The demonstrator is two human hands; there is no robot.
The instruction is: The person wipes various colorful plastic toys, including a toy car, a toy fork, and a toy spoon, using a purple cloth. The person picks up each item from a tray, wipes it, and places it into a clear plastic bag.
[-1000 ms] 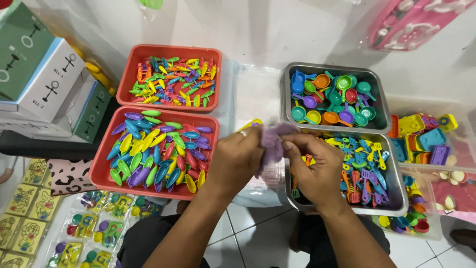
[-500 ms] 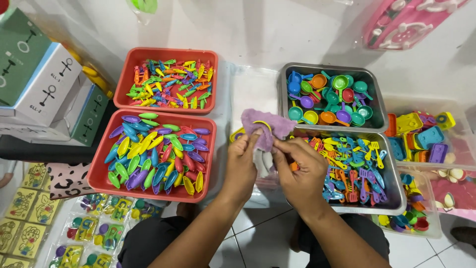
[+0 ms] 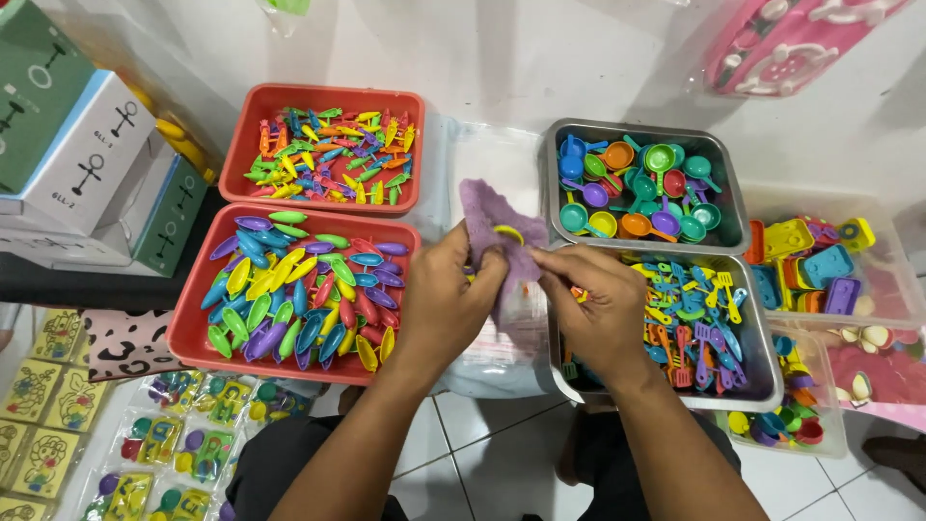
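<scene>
Between the red trays (image 3: 193, 328) and steel trays (image 3: 738, 207), both hands, left hand (image 3: 446, 299) and right hand (image 3: 598, 309), pinch a purple pouch (image 3: 487, 217) holding one yellow toy (image 3: 508, 233); filling looks barely begun.

Colours on the white floor, from red trays to a purple cloth

The cloth (image 3: 492, 227) held by the left hand (image 3: 446, 294) and right hand (image 3: 596, 307) is muted purple, with a small yellow piece (image 3: 508, 233), perhaps a ring, showing against it. Two red trays (image 3: 241, 154) hold pieces in yellow, green, blue, purple and red. The grey metal trays (image 3: 554, 174) hold teal, orange, blue and pink pieces. At the floor's left edge lie green and white boxes (image 3: 77, 145) and a leopard-spotted pouch (image 3: 125, 340); a pink case (image 3: 772, 43) lies at the top right corner.
</scene>
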